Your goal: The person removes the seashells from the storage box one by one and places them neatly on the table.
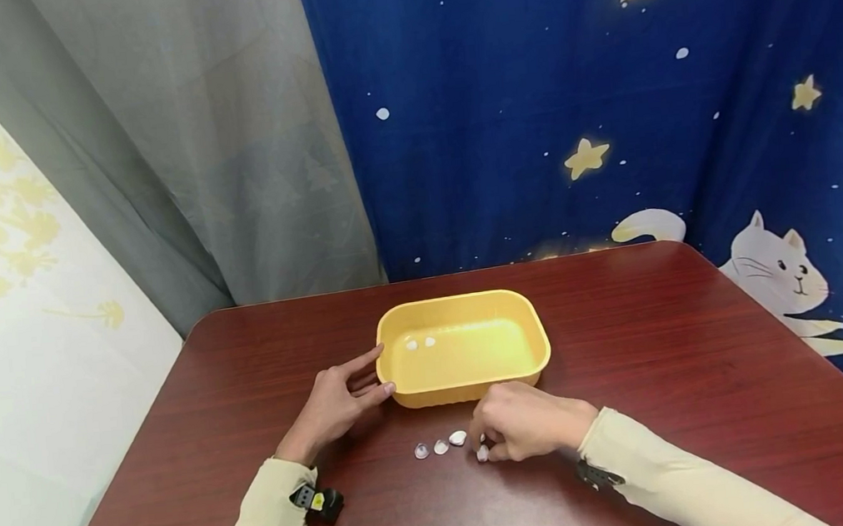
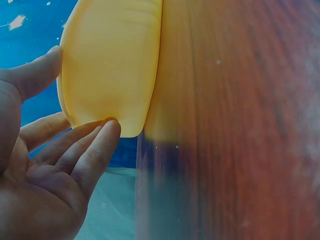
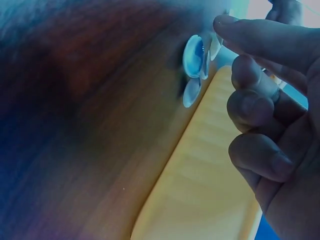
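My left hand is at the left end of a yellow plastic basin, its fairly straight fingers touching the wall and rim. In the left wrist view, fingertips rest against the basin's outer side. My right hand is low over the table in front of the basin, fingers bent. A small white seashell shows right at its thumb and forefinger; whether they pinch it is hidden. Left of it lie more shells, among them a whitish one. The right wrist view shows several shells, one with its hollow side visible.
Two small white pieces, one at the left, lie inside the basin. The dark red-brown table has rounded far corners. Behind it hang a grey curtain and a blue starry one.
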Motion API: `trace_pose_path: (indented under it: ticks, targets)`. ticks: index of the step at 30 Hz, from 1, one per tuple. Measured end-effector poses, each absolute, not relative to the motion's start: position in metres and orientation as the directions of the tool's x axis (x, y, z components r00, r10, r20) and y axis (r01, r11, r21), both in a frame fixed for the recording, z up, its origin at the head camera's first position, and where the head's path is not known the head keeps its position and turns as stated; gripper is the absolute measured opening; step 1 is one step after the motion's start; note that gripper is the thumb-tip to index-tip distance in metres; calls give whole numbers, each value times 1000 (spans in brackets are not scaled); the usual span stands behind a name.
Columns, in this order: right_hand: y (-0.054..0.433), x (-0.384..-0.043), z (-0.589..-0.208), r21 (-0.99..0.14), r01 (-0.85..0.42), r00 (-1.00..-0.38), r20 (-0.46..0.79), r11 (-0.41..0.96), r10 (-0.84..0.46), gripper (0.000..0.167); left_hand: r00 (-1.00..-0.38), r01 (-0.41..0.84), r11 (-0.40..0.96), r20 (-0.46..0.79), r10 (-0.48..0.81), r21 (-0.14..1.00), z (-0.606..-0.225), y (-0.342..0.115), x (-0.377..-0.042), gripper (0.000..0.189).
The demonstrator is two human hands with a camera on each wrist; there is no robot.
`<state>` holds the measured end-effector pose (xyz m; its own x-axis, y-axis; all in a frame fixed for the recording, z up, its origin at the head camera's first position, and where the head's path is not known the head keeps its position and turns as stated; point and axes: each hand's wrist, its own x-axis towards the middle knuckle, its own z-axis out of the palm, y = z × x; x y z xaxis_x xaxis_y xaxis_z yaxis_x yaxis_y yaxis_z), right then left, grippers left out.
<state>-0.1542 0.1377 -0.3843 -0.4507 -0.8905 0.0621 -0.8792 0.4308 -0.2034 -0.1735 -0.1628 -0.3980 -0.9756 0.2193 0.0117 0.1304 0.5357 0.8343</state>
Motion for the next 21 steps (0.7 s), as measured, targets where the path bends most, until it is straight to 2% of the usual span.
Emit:
trace_pose_path:
  ticks: [14,21]
  targets:
    - [137,-154,-389,-183,-872,-466,35,453,-884,10,-975,131,533,11,222,836,-398,-162,-173,74]
    - [139,-157,-381,-212,-873,-458,39,440,-888,9,-975,129,531,10,222,838,-398,-163,-174,74]
